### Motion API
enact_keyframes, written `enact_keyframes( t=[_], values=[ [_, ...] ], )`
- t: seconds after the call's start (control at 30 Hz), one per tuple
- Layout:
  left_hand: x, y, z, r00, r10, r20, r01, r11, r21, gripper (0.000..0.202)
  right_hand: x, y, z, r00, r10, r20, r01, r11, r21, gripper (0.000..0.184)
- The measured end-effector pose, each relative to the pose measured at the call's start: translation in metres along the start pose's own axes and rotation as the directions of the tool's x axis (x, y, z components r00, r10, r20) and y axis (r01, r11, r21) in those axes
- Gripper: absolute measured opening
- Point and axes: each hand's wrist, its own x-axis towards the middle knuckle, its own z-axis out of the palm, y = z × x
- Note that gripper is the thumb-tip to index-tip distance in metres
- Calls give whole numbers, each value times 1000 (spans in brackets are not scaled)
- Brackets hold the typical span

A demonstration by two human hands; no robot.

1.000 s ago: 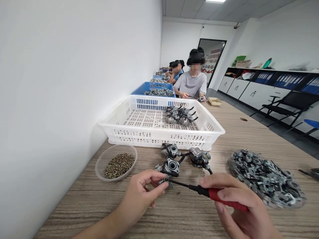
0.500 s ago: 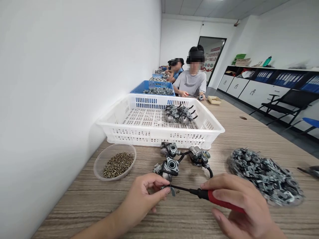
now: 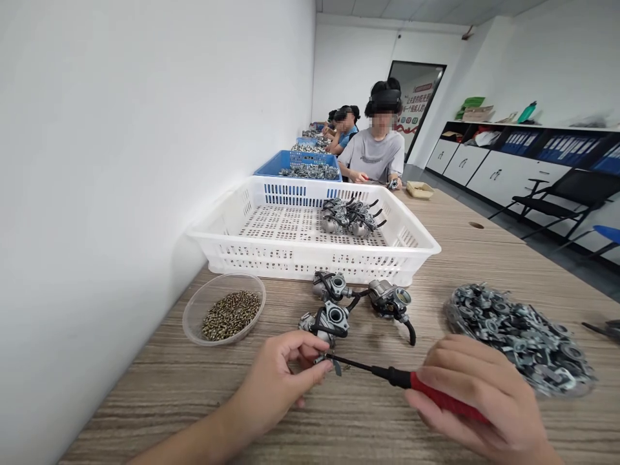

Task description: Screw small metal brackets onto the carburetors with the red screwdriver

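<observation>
My left hand (image 3: 278, 381) is pinched shut at the tip of a screwdriver, holding a small metal part (image 3: 334, 365) against it. My right hand (image 3: 484, 400) is wrapped round the red handle of the screwdriver (image 3: 411, 382), whose black shaft points left toward my left fingers. Just beyond the tip lie three grey carburetors with black hoses (image 3: 332, 318) on the wooden table (image 3: 465, 252). A tiny loose screw (image 3: 347, 367) lies on the table below the shaft.
A clear bowl of small screws (image 3: 227, 313) sits at the left. A heap of metal parts in a clear dish (image 3: 518, 336) lies at the right. A white slotted crate (image 3: 271, 255) holding several carburetors stands behind. Other people sit farther along the table, with a blue crate (image 3: 290, 161).
My right hand has slid a little to the right and down with the screwdriver. My left hand keeps its pinch at the tip. The view has shifted slightly.
</observation>
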Motion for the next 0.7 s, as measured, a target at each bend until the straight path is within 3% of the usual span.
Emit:
enact_keyframes(
  t=[0.07,0.23,0.33,0.5,0.7],
  values=[
    [1,0,0,1000,12,-11,-12,1000,-11,41,-3,1,-1,999,3,37,-4,1000,16,15],
    [1,3,-2,999,38,0,-38,999,-4,39,-10,-3,1,988,147,47,-152,980,130,38],
    [-1,3,-2,999,34,-17,-33,999,18,43,-10,-3,2,989,145,12,-145,977,155,33],
    [-3,1,-1,1000,9,-3,-9,999,41,42,0,1,1,997,60,-41,-58,997,56,19],
    [-2,1,0,998,63,-18,-62,997,51,38,-11,4,7,982,172,-77,-166,983,75,24]
  ],
)
